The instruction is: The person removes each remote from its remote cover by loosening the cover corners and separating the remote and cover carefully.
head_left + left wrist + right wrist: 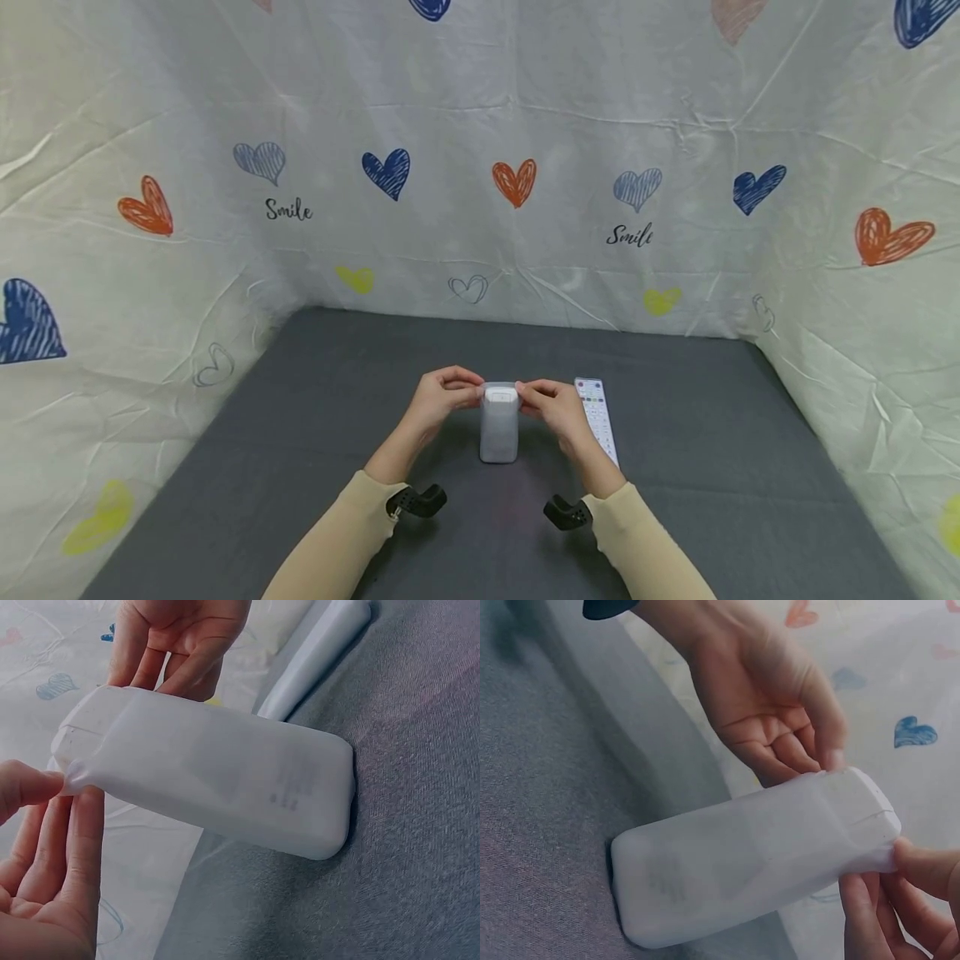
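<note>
A frosted, see-through soft cover (498,435) stands upright on the dark grey cloth, with a white slab-shaped device (501,395) inside it. Faint printing shows through the cover (292,780) in the left wrist view. My left hand (441,402) pinches the cover's top edge on the left between thumb and fingers. On the opposite side, my right hand (557,410) pinches the same rim. The device's upper end (866,802) shows at the mouth of the cover. Its button side, if any, is hidden.
A white remote control (597,417) with several buttons lies beside my right hand, partly behind the forearm. Black wrist straps (417,502) sit on both arms. A white curtain (450,233) with printed hearts rises around the back and sides of the cloth-covered table (712,417).
</note>
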A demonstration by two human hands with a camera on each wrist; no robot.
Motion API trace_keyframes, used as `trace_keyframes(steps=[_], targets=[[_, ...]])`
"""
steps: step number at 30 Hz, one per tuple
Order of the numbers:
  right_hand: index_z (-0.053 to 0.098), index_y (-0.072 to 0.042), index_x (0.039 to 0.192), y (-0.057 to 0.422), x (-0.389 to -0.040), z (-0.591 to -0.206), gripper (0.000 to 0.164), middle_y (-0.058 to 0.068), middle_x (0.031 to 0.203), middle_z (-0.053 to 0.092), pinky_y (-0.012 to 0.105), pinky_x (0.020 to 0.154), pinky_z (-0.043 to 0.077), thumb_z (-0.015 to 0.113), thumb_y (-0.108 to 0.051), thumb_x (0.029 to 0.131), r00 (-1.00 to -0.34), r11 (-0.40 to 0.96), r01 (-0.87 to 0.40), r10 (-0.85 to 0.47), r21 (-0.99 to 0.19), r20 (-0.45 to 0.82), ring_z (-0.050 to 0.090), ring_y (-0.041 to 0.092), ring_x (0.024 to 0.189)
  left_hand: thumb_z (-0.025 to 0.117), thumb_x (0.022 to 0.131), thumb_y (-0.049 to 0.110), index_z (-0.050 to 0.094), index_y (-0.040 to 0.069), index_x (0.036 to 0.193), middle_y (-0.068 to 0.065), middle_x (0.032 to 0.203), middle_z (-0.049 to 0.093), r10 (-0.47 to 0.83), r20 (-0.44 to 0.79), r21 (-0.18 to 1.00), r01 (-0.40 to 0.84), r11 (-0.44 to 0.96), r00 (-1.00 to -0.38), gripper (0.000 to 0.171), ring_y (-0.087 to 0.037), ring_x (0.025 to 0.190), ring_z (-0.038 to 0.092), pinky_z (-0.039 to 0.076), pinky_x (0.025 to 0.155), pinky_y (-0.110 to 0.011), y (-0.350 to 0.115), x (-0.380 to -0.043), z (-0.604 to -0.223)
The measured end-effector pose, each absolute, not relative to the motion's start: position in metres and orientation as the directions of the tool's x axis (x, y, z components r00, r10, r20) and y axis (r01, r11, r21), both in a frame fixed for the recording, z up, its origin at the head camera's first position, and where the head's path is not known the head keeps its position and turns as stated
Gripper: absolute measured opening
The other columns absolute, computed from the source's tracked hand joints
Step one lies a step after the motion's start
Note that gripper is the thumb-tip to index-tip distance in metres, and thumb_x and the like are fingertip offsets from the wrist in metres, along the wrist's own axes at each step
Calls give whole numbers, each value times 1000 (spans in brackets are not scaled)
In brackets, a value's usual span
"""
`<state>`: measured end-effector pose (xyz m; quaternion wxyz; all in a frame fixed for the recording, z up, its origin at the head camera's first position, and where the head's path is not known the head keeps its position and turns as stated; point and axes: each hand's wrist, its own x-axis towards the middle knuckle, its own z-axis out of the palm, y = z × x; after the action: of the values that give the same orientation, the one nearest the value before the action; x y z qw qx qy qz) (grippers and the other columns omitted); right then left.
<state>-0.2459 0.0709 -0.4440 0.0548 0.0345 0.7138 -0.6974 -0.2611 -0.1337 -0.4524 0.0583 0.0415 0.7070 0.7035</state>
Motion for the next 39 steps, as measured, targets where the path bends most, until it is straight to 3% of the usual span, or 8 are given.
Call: trace_keyframes(steps=[10, 16, 21, 39], targets=[[70, 2, 99, 67, -242, -444, 26, 10, 97, 68, 33, 80, 56, 70, -20, 86, -993, 11, 121, -10, -993, -121, 67, 10, 77, 71, 82, 3, 65, -4, 100, -5, 84, 70, 112, 1, 999, -4, -43, -994, 20, -18, 79, 68, 57, 74, -33, -133, -259, -456], [70, 1, 100, 66, -243, -440, 27, 11, 99, 67, 37, 84, 55, 71, -22, 85, -997, -2, 73, 24, -997, -73, 67, 12, 83, 71, 81, 2, 67, -1, 96, -4, 82, 70, 87, 63, 997, 59, -40, -994, 16, -18, 80, 68, 57, 74, -32, -132, -260, -450], [70, 1, 99, 65, -244, -438, 24, 10, 97, 66, 32, 82, 55, 70, -19, 86, -999, -8, 1, 37, -1000, -1, 66, 13, 84, 72, 80, 3, 68, 1, 94, -3, 82, 71, 71, 101, 995, 101, -7, -992, 15, -18, 81, 67, 56, 75, -31, -131, -263, -444], [70, 4, 101, 65, -249, -449, 28, 11, 97, 68, 28, 80, 56, 71, -19, 85, -999, 7, 27, 19, -1000, -27, 65, 8, 80, 73, 79, 2, 66, -4, 98, -2, 84, 71, 80, 39, 999, 37, -28, -996, 20, -14, 80, 67, 56, 74, -29, -131, -264, -448]])
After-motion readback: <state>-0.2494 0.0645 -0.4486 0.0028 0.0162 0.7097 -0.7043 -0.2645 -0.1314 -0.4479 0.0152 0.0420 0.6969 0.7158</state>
